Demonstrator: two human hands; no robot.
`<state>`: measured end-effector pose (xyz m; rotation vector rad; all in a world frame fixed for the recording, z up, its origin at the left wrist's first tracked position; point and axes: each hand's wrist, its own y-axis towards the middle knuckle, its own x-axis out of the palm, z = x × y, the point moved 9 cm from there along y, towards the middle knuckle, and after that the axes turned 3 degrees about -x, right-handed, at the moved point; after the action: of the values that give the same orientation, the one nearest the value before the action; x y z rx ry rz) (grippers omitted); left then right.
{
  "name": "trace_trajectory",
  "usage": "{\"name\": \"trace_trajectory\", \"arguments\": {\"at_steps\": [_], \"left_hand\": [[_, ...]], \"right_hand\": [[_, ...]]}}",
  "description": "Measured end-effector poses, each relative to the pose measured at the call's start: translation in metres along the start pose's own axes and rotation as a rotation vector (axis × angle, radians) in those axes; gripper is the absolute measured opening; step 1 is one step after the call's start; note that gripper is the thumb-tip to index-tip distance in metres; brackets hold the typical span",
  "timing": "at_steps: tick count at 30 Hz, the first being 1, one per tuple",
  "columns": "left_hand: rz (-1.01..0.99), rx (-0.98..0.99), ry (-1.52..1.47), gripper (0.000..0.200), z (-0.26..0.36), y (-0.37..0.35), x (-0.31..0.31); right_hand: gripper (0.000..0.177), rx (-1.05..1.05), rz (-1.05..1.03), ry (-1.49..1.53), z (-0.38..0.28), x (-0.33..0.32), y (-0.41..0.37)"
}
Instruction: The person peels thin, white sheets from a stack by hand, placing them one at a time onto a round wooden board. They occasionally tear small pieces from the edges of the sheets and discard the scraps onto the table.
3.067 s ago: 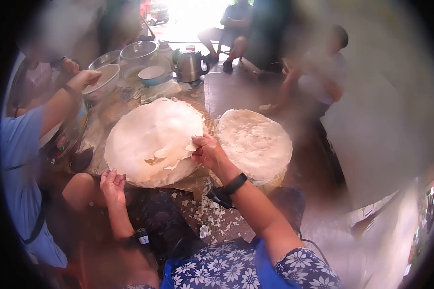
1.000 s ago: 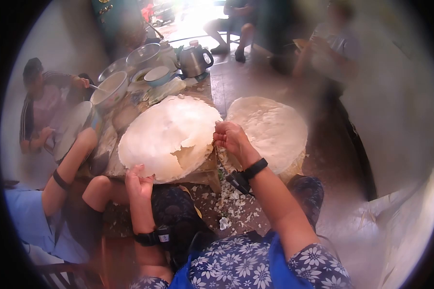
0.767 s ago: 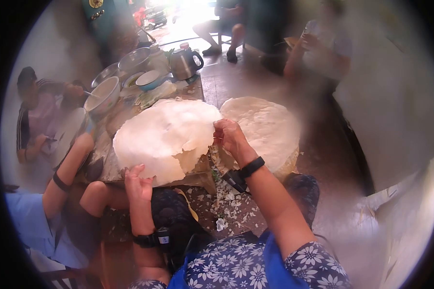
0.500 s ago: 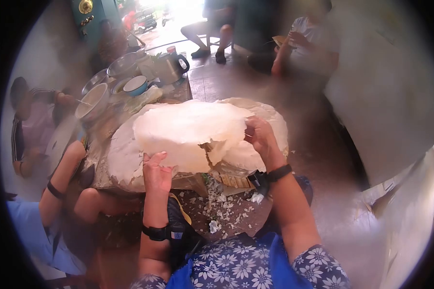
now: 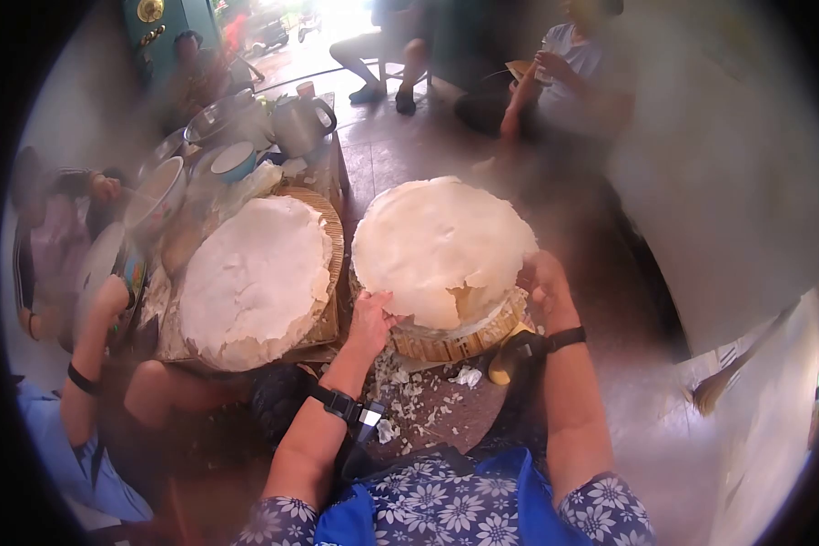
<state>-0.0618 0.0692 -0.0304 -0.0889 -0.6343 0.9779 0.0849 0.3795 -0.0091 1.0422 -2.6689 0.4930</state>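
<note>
A thin, pale round dough sheet [image 5: 437, 241] with a torn gap near its front edge lies over a stack on a round slatted bamboo tray [image 5: 446, 341]. My left hand [image 5: 371, 320] pinches the sheet's front-left edge. At its right edge is my right hand [image 5: 546, 280], fingers curled in on the rim. To the left, a second pile of pale round sheets [image 5: 255, 278] with ragged edges rests on another bamboo tray [image 5: 329, 218].
The table at left bears a kettle [image 5: 300, 126], a blue bowl [image 5: 234, 162] and a large white bowl [image 5: 155, 193]. White scraps [image 5: 419, 400] litter the surface below my hands. A co-worker's arm [image 5: 91, 337] is at left. Other people sit farther back. A broom [image 5: 714, 387] lies at right.
Both my hands have moved right with the sheet, from across the two piles onto the right-hand stack. The left pile and its tray are now uncovered.
</note>
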Motion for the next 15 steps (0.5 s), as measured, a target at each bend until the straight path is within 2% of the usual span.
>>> {"name": "trace_trajectory", "arguments": {"at_steps": [6,9,10,13,15], "left_hand": [[-0.023,-0.11,0.265,0.018,-0.002,0.003,-0.017],[-0.045,-0.127,0.295,0.016,-0.006,0.003,-0.026],[-0.057,-0.12,0.297,0.015,-0.007,0.004,-0.026],[-0.071,-0.109,0.354,0.014,-0.006,0.006,-0.025],[-0.057,-0.117,0.393,0.014,-0.005,0.007,-0.025]], "right_hand": [[0.017,-0.003,0.127,-0.031,0.0,-0.005,0.003],[0.015,-0.174,0.007,0.011,-0.012,0.003,-0.008],[0.014,-0.112,0.077,-0.038,-0.007,-0.002,-0.001],[0.014,-0.175,-0.02,0.02,-0.009,0.01,-0.011],[0.014,-0.085,0.069,-0.025,-0.003,0.003,0.001]]}}
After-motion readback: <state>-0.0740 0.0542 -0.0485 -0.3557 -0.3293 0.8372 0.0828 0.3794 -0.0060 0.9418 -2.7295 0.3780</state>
